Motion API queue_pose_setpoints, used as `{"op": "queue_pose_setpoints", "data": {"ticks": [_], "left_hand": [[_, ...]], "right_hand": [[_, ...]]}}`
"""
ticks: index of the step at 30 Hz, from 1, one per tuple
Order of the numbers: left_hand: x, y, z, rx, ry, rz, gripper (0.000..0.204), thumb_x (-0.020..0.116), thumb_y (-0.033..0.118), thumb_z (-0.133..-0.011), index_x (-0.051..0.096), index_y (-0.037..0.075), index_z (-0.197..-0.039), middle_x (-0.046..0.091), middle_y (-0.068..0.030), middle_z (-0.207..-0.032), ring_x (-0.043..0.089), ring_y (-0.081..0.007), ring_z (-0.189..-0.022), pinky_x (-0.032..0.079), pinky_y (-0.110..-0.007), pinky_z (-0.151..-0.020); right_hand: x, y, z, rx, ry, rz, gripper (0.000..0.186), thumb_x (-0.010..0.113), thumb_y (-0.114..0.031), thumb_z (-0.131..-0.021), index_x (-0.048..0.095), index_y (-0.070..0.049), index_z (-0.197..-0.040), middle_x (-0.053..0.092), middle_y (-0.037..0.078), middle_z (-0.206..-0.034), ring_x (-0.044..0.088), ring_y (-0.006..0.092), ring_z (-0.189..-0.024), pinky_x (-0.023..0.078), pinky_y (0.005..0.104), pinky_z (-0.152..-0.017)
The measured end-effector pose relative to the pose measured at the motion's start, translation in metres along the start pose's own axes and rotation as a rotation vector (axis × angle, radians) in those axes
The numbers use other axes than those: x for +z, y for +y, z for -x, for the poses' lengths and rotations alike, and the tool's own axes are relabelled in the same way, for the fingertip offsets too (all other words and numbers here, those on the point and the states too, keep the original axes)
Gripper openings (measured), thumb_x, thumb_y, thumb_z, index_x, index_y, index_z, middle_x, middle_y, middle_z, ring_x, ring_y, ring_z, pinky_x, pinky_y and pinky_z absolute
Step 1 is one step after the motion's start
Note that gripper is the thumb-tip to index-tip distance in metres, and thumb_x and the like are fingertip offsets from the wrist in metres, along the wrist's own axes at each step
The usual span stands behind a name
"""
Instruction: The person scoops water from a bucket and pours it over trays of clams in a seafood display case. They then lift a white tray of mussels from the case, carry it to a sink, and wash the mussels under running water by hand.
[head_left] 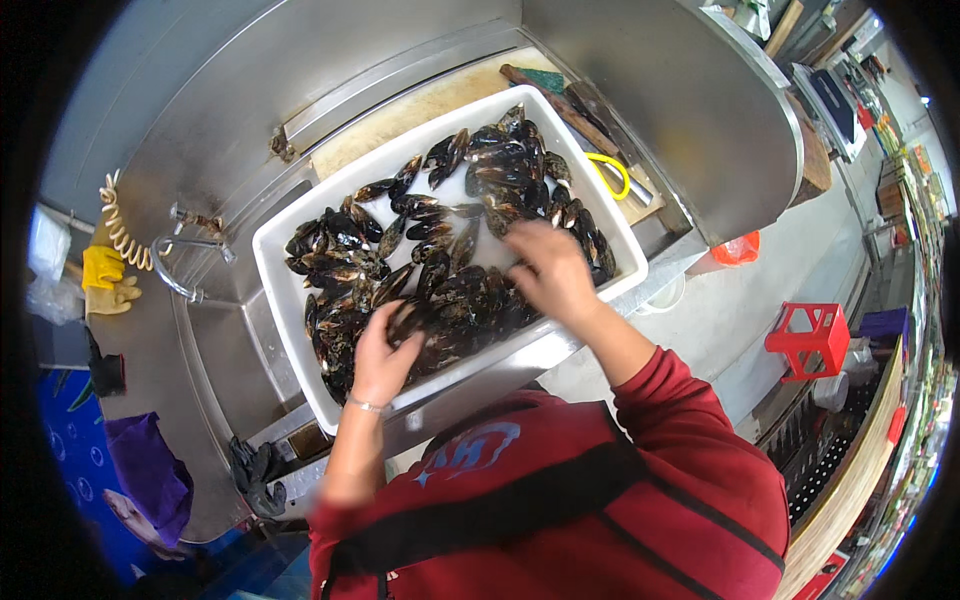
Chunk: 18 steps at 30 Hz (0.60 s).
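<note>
The left hand (pixel 382 358) is half open, thumb apart from bent fingers, over mussels at the near side of a white tray (pixel 281 290); whether it grips a shell cannot be told. The right hand (pixel 548 268), blurred, reaches down with fingers loosely bent onto the pile right of the middle, and its grip cannot be told either. Dark mussels (pixel 503 178) line the tray around a barer middle, and the hands hide some of them. The tray sits across a steel sink (pixel 228 345), covering part of a pale cutting board (pixel 372 125). A yellow ring (pixel 624 180) lies just beyond its right rim; a faucet (pixel 178 262) and a yellow-cuffed glove (pixel 106 280) are to the left.
</note>
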<state>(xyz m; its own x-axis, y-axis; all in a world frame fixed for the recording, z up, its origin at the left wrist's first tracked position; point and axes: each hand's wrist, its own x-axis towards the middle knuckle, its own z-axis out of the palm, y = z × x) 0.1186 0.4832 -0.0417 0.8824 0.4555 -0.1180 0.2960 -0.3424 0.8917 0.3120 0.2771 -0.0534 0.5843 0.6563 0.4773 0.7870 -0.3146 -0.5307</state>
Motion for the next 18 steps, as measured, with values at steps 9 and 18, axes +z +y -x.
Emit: {"op": "queue_pose_setpoints", "data": {"ticks": [9, 18], "left_hand": [[-0.025, -0.032, 0.034, -0.123, 0.180, 0.329, 0.043, 0.061, -0.004, -0.082, 0.048, -0.001, -0.123, 0.062, -0.0049, -0.105, 0.057, -0.0119, -0.096, 0.044, -0.025, -0.089], [-0.021, -0.048, 0.058, -0.078, 0.342, 0.225, 0.042, 0.062, -0.002, -0.083, 0.047, -0.001, -0.121, 0.062, -0.0053, -0.104, 0.057, -0.0116, -0.095, 0.045, -0.026, -0.087]], "right_hand": [[0.055, -0.035, -0.035, 0.153, -0.621, 0.376, 0.064, 0.061, -0.044, -0.083, 0.038, -0.022, -0.139, 0.040, 0.008, -0.142, 0.037, 0.0382, -0.129, 0.026, 0.0697, -0.092], [0.036, 0.021, -0.043, 0.084, -0.255, 0.086, 0.015, 0.060, -0.022, -0.080, 0.069, -0.013, -0.088, 0.067, 0.011, -0.089, 0.063, 0.0297, -0.083, 0.051, 0.0423, -0.076]]}}
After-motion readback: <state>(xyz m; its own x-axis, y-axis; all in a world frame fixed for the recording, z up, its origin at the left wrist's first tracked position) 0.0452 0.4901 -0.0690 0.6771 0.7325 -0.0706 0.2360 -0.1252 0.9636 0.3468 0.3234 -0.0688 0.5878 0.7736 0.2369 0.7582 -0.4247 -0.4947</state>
